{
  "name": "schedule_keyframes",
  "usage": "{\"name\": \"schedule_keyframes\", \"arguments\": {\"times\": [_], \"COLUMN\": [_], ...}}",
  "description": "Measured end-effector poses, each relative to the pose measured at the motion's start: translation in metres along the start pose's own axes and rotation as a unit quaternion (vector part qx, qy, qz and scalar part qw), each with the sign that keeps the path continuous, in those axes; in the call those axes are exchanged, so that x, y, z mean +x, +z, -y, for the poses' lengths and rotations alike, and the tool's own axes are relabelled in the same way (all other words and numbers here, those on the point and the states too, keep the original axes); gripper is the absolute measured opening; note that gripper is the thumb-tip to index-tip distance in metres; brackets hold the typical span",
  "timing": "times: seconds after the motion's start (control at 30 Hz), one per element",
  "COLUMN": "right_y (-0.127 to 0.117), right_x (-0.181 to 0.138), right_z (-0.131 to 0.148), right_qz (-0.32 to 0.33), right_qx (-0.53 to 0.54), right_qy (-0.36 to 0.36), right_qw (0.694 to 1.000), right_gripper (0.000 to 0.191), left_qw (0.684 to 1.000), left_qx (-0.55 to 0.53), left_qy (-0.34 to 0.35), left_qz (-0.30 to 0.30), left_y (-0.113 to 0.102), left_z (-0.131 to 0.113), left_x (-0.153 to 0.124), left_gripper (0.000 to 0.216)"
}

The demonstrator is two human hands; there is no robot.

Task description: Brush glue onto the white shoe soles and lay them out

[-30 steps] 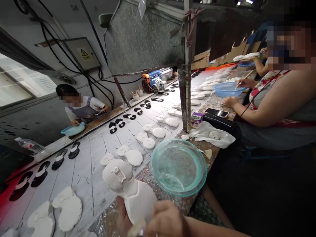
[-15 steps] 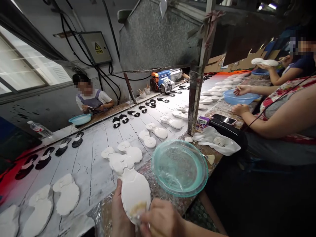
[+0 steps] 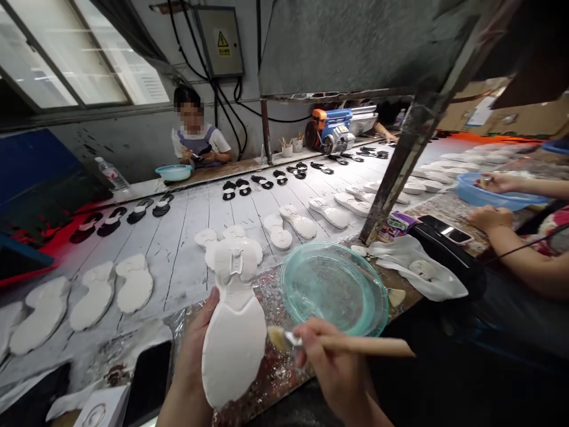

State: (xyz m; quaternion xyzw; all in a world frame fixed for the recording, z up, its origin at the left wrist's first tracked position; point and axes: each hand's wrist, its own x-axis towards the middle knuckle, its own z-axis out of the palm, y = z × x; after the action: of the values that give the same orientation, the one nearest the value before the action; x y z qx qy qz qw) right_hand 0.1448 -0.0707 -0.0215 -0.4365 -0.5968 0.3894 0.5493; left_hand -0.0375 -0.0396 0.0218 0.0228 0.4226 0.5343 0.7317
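While white shoe soles (image 3: 136, 284) line the near side of a long white belt (image 3: 182, 237), my left hand (image 3: 198, 332) cups one more, the held sole (image 3: 233, 350), above the worktable's near edge. Thumb along its side, fingers hidden behind it, I seem to present the broad face to the brush (image 3: 355, 345). My right hand (image 3: 333, 370) pinches that brush near its ferrule, presumably for control, the handle pointing right; bristles sit just beside the sole's edge, contact unclear.

A teal basin (image 3: 333, 249) stands just beyond my right hand, probably for easy dipping. A second brush (image 3: 395, 296) rests by its rim. Farther right, a slanted post (image 3: 402, 172) obstructs the way along the belt, with a crumpled white bag (image 3: 413, 255) at its foot. Black shoe pieces (image 3: 242, 187) fill the far side, where a co-worker (image 3: 202, 147) sits.
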Motion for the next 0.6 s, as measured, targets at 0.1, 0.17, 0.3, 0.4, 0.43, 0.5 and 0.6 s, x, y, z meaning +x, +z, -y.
{"name": "schedule_keyframes", "arguments": {"times": [0.1, 0.17, 0.3, 0.4, 0.43, 0.5, 0.6], "right_y": [-0.006, -0.011, -0.021, -0.022, -0.021, -0.019, -0.016], "right_x": [-0.001, 0.002, 0.008, 0.013, 0.016, 0.021, 0.023], "right_z": [0.006, 0.004, 0.002, 0.007, 0.008, 0.007, 0.007], "right_qz": [0.118, 0.089, 0.01, 0.071, 0.07, 0.021, -0.043], "right_qx": [0.015, 0.018, 0.072, 0.078, 0.074, 0.07, 0.066], "right_qy": [-0.076, -0.038, 0.033, -0.012, -0.014, 0.007, 0.019], "right_qw": [0.99, 0.995, 0.997, 0.994, 0.995, 0.997, 0.997], "right_gripper": [0.022, 0.02, 0.023, 0.024, 0.023, 0.021, 0.018], "left_qw": [1.0, 0.999, 0.992, 0.992, 0.991, 0.99, 0.993], "left_qx": [0.008, 0.027, 0.058, 0.061, 0.067, 0.081, 0.071], "left_qy": [-0.006, 0.04, 0.095, 0.071, 0.065, 0.068, 0.081], "left_qz": [0.005, 0.023, 0.056, 0.081, 0.091, 0.094, 0.05], "left_y": [0.0, 0.002, 0.008, 0.012, 0.013, 0.014, 0.016], "left_z": [0.007, 0.012, 0.019, 0.024, 0.025, 0.026, 0.025], "left_x": [-0.011, -0.016, -0.022, -0.025, -0.026, -0.027, -0.025], "left_gripper": [0.037, 0.035, 0.035, 0.034, 0.034, 0.033, 0.029]}}
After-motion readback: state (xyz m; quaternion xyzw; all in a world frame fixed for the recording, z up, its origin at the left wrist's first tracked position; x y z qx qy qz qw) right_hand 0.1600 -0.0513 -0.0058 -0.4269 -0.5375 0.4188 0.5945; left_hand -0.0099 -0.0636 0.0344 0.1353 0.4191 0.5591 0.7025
